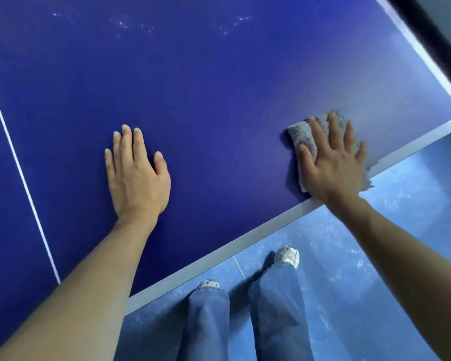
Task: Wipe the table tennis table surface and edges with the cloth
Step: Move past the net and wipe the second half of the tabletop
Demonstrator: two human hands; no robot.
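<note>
The dark blue table tennis table [219, 87] fills most of the view, with a white border along its near edge [219, 252] and right edge. A grey fluffy cloth [301, 138] lies near the table's near right corner. My right hand [333, 162] presses flat on the cloth with its fingers spread and straight; part of the cloth hangs over the near edge. My left hand [137, 173] rests flat on the bare table surface, fingers straight, well to the left of the cloth.
A thin white centre line [18, 168] crosses the table at the left. Pale specks [120, 23] dot the far surface. Below the near edge are a scuffed blue floor [362, 269], my jeans and my shoes [288, 255].
</note>
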